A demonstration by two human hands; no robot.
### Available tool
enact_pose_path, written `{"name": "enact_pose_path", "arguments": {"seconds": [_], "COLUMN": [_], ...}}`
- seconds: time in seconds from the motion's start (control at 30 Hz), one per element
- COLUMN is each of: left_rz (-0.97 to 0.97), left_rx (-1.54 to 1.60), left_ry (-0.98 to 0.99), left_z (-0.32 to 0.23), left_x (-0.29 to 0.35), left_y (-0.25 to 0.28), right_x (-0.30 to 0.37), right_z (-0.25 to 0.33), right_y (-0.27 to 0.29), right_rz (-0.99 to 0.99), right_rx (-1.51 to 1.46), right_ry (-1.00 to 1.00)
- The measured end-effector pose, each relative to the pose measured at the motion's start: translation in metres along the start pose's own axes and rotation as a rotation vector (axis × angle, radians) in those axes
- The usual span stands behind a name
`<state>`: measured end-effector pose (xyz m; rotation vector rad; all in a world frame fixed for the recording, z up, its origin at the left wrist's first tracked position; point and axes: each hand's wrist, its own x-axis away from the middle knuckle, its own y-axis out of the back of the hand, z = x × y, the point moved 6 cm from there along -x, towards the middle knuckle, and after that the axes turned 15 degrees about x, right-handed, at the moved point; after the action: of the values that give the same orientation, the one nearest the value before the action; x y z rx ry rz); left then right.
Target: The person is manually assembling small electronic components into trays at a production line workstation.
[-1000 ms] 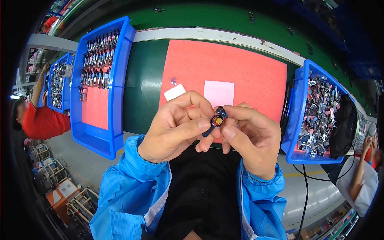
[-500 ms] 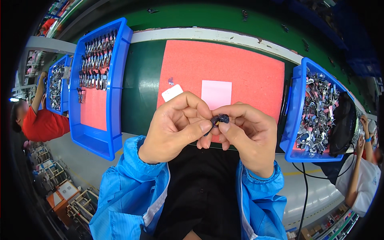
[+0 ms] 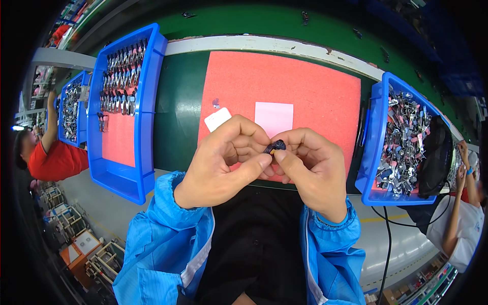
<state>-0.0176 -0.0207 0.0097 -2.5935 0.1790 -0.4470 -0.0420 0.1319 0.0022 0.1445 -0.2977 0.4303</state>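
A small, dark, glossy piece (image 3: 276, 147) with a yellowish spot is pinched between my two hands, above the near edge of a red foam mat (image 3: 325, 96). Its exact kind is hard to make out. My left hand (image 3: 218, 165) grips its left end between thumb and forefinger. At the right end, my right hand (image 3: 315, 168) does the same, and the fingers hide much of the piece. Just beyond my hands lie a pink square of paper (image 3: 274, 116), a white rounded block (image 3: 217, 119) and a tiny dark bit (image 3: 216, 103).
A blue tray (image 3: 147, 127) at left holds rows of small metal-and-coloured parts. The blue bin (image 3: 373, 129) at right is heaped with similar loose parts. Beyond the white rail (image 3: 244, 42) runs a green belt (image 3: 254, 18) carrying small dark pieces. People work at both sides.
The dark piece has turned slightly in my fingertips, and my right hand has shifted a little left. Pieces on the green belt have moved left.
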Motion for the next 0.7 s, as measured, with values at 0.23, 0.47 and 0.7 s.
{"name": "enact_pose_path", "arguments": {"seconds": [0.23, 0.47, 0.7], "left_rz": [-0.045, -0.037, 0.013], "left_rx": [-0.459, -1.036, -1.093], "left_ry": [-0.23, -0.947, -1.072], "left_z": [-0.005, -0.018, -0.017], "left_x": [-0.003, 0.0, 0.003], "left_y": [0.003, -0.008, -0.014], "right_x": [-0.003, 0.0, 0.003], "right_z": [-0.008, 0.003, 0.007], "right_y": [-0.002, 0.0, -0.003], "right_rz": [-0.035, -0.078, -0.203], "right_rx": [0.171, 0.015, 0.078], "right_ry": [0.124, 0.17, 0.303]}}
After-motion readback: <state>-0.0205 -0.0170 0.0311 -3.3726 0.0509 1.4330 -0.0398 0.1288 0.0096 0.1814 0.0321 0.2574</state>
